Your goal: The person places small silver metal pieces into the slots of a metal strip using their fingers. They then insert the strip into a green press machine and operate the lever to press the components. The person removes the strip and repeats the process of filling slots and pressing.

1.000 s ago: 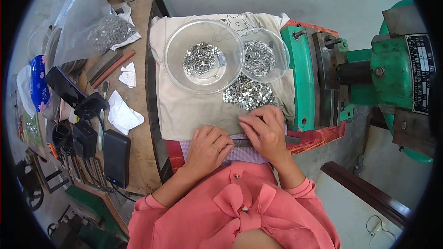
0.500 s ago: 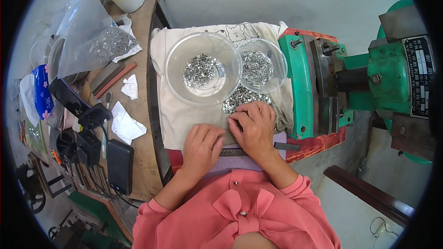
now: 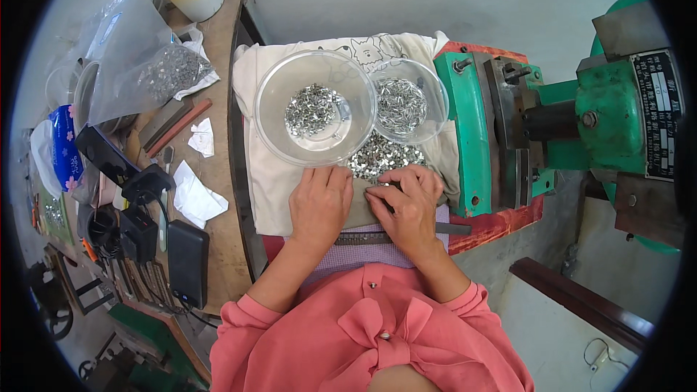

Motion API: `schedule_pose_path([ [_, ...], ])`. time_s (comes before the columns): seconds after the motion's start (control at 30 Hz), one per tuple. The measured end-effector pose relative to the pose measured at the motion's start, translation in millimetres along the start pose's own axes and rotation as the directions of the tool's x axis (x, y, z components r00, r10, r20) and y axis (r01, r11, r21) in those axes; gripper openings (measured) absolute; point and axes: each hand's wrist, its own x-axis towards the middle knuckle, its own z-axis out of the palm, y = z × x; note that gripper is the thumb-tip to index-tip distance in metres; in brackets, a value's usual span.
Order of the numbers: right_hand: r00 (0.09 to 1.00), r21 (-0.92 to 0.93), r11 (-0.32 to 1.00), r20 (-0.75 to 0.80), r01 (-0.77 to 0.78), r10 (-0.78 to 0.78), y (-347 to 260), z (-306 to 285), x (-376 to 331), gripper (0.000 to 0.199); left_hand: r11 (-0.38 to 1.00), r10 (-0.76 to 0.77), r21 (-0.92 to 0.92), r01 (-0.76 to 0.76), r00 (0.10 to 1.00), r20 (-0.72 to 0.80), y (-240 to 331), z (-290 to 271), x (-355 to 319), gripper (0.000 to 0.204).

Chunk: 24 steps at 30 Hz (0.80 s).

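Observation:
My left hand point(image 3: 319, 203) reaches to the near rim of the large clear plastic bowl point(image 3: 270, 134), fingers pressed together and bent down; whatever they hold is hidden. That bowl contains small shiny metal pieces point(image 3: 312, 110). My right hand point(image 3: 410, 210) is curled at the near edge of a loose pile of small metal pieces point(image 3: 385, 156), thumb and forefinger closing around a shiny bit. Behind the pile stands a smaller clear bowl point(image 3: 438, 112) with slim metal pieces point(image 3: 401, 105). Below my hands, a dark notched metal strip point(image 3: 363, 238) lies across purple cloth point(image 3: 381, 255).
A beige cloth point(image 3: 268, 196) lies under the bowls. To the right stands a green press point(image 3: 617, 123) with dark metal plates. The left wooden table point(image 3: 225, 51) carries a plastic bag point(image 3: 131, 58) of metal pieces, paper scraps point(image 3: 197, 196) and a black power bank point(image 3: 188, 264).
My left hand has moved forward to the large bowl's near rim. My right hand has shifted slightly right and nearer to me, uncovering more of the pile.

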Motion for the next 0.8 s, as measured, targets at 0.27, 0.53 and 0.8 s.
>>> schedule_pose_path([
  [0.27,1.000,0.096,0.995,0.002,0.024,-0.025,8,-17,-25,0.016,0.996,-0.024,-0.086,0.032,0.995,0.092,1,-21,-11,0.015],
  [0.53,0.993,0.065,0.994,0.082,0.085,-0.090,4,-30,-59,0.020,0.993,-0.040,-0.105,0.051,0.994,0.103,1,-20,-8,0.015],
  [0.8,0.993,0.093,0.994,0.101,0.051,-0.060,5,-37,-50,0.019,0.995,-0.034,-0.092,0.040,0.997,0.064,-2,-23,-12,0.014],
])
